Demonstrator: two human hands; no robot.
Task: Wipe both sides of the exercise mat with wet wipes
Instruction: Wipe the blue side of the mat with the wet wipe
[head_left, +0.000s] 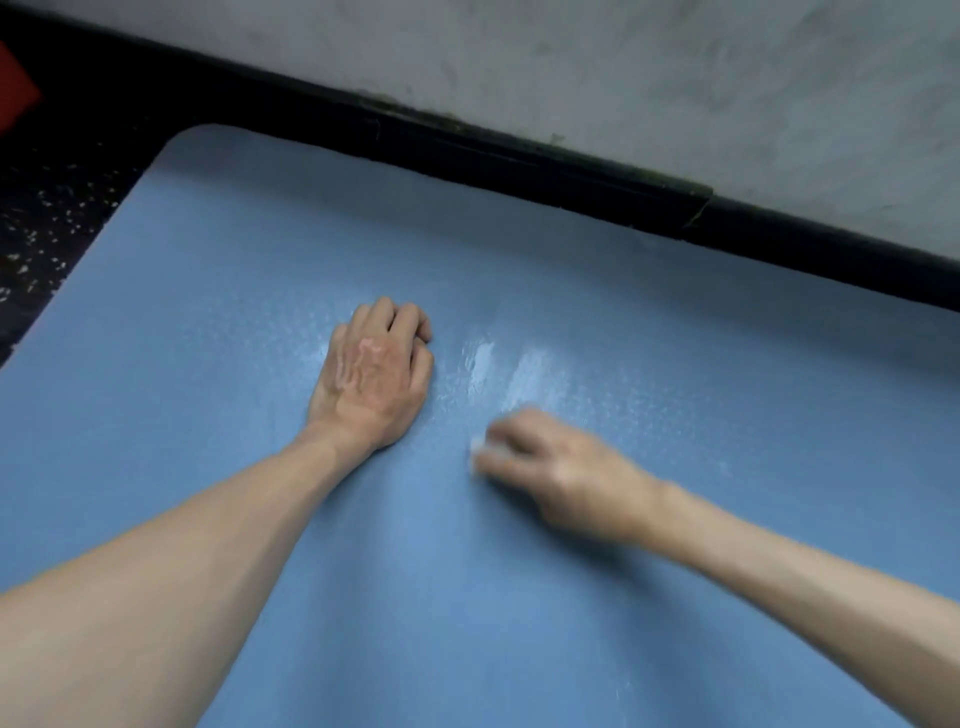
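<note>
A blue exercise mat (218, 291) lies flat on the floor and fills most of the view. My left hand (371, 371) rests on the mat near its middle, knuckles up, fingers curled under, holding nothing that I can see. My right hand (563, 475), blurred by motion, presses a small white wet wipe (480, 447) onto the mat; only a bit of the wipe shows at the fingertips. Shiny wet streaks (511, 371) lie on the mat just beyond the right hand.
A black baseboard (519, 161) runs along the mat's far edge below a grey-white wall (675, 78). Dark speckled floor (47, 218) shows past the mat's rounded corner at the left. A red object (13, 88) sits at the far left edge.
</note>
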